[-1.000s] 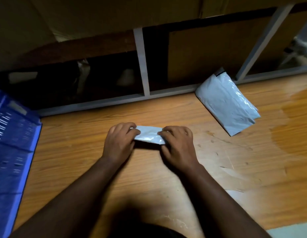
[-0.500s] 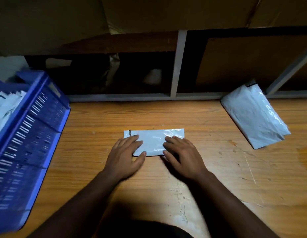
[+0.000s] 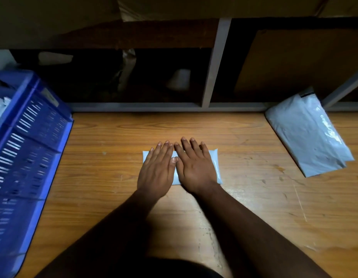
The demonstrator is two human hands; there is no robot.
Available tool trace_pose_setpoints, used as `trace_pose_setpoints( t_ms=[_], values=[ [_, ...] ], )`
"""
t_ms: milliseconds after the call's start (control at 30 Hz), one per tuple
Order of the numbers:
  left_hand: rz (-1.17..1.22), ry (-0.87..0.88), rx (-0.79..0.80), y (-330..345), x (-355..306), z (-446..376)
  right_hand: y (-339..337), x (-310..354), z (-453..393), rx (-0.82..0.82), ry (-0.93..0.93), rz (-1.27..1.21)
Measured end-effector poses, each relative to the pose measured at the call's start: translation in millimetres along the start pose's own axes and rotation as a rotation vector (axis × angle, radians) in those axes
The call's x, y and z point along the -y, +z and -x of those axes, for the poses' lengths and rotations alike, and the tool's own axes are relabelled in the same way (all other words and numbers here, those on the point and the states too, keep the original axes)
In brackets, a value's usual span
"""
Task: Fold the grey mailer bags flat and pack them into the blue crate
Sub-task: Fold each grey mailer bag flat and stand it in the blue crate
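Note:
A folded grey mailer bag (image 3: 215,167) lies flat on the wooden table (image 3: 114,177) in the middle of the view. My left hand (image 3: 158,169) and my right hand (image 3: 195,167) press on it side by side, palms down and fingers straight, covering most of it. A stack of unfolded grey mailer bags (image 3: 308,135) lies at the back right. The blue crate (image 3: 29,149) stands at the left edge, with white-grey bags showing inside its top corner.
Behind the table runs a grey metal frame (image 3: 214,63) with dark openings and brown board. The crate's slotted wall rises along the table's left side. Bare scratched wood lies between my hands and the stack.
Both hands have slid forward from the bag's near edge onto its top and now lie flat on it. The view has shifted, showing more of the crate.

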State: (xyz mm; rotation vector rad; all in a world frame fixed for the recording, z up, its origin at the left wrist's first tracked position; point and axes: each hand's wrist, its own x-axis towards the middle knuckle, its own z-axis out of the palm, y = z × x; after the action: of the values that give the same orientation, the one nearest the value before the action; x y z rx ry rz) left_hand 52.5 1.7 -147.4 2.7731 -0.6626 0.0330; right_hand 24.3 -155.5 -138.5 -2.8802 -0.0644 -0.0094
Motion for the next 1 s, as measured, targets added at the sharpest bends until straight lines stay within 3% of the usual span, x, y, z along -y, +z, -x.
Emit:
trace_pose_setpoints(
  t_ms=[367,733,900,1000],
  values=[
    [-0.079,0.069,-0.174,12.4,0.9,-4.0,4.8,5.3,-6.4,-0.005,0.011,0.059],
    [0.064,-0.020,-0.018,10.2,2.1,-6.3,4.3,3.1,-10.9,0.072,0.018,0.026],
    [0.332,-0.141,0.009,-13.1,0.5,-11.4,-11.9,0.3,-13.1,0.057,0.016,-0.122],
    [0.107,-0.097,-0.027,-14.8,12.1,-6.9,-10.3,6.7,-16.9,0.052,-0.043,-0.072]
  ],
)
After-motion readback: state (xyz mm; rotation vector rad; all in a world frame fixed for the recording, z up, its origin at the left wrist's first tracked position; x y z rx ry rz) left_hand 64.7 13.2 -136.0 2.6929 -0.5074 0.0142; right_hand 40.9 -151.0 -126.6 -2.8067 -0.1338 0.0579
